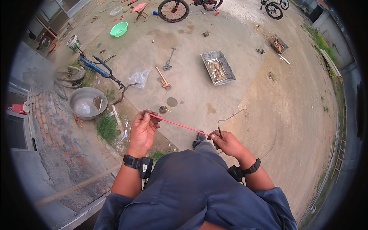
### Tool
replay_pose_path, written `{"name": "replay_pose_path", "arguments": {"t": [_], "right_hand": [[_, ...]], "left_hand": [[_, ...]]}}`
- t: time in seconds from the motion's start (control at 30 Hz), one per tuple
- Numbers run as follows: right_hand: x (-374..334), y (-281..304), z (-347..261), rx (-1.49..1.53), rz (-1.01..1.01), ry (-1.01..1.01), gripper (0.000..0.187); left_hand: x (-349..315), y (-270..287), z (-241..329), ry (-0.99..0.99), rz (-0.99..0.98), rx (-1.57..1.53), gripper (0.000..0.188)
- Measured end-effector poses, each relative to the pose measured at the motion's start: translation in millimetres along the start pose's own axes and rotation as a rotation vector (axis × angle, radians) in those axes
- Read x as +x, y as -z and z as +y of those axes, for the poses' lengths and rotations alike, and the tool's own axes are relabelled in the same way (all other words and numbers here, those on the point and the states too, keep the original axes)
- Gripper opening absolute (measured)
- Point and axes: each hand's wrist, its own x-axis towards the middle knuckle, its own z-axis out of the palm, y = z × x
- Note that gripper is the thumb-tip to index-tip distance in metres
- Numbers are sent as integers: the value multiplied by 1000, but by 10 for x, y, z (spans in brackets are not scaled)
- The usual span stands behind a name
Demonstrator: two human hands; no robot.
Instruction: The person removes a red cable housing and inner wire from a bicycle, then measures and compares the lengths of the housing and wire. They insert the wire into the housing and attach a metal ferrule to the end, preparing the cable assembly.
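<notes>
A thin red tube (180,124), like a length of bicycle cable housing, stretches between my two hands in front of my body. Its left end is pinched between the thumb and fingers of my left hand (142,132). My right hand (227,143) grips the other end, lower and to the right. A short black piece (220,133) sticks up from the right fingers, with a thin bent wire (230,116) running out beyond it. Whether that wire passes through the red tube is hidden by the fingers. Both wrists wear black straps with small boxes.
Ahead on the concrete lie a pipe wrench (164,79), an oil can (164,109) and a grey tray (230,76) of wrenches. A blue bicycle frame (94,67) and a metal basin (82,111) are at the left. Beyond are a green basin (119,29) and a bicycle (173,10).
</notes>
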Motion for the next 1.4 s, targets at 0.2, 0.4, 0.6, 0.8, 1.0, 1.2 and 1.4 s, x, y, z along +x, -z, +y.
{"name": "replay_pose_path", "arguments": {"t": [0.2,0.4,0.6,0.8,1.0,1.2,1.4], "right_hand": [[392,1163,115,-62,-40,-109,33],[762,1946,188,-169,6,-134,26],[1349,2579,203,-237,22,-199,25],[2522,3041,-63,-97,-1,-243,24],[3859,3348,-456,-100,33,-192,27],[4842,3658,-592,-114,12,-158,31],[5956,4020,-569,-333,30,-87,40]], "left_hand": [[694,-150,191,-191,261,-40,11],[1278,24,389,-288,451,-57,10],[2050,394,513,-317,647,-96,13],[3071,488,557,-301,696,-117,14],[3949,201,912,-298,744,-42,14],[4627,-43,1127,-331,810,-25,14],[5387,-172,1231,-343,792,-131,14]]}}
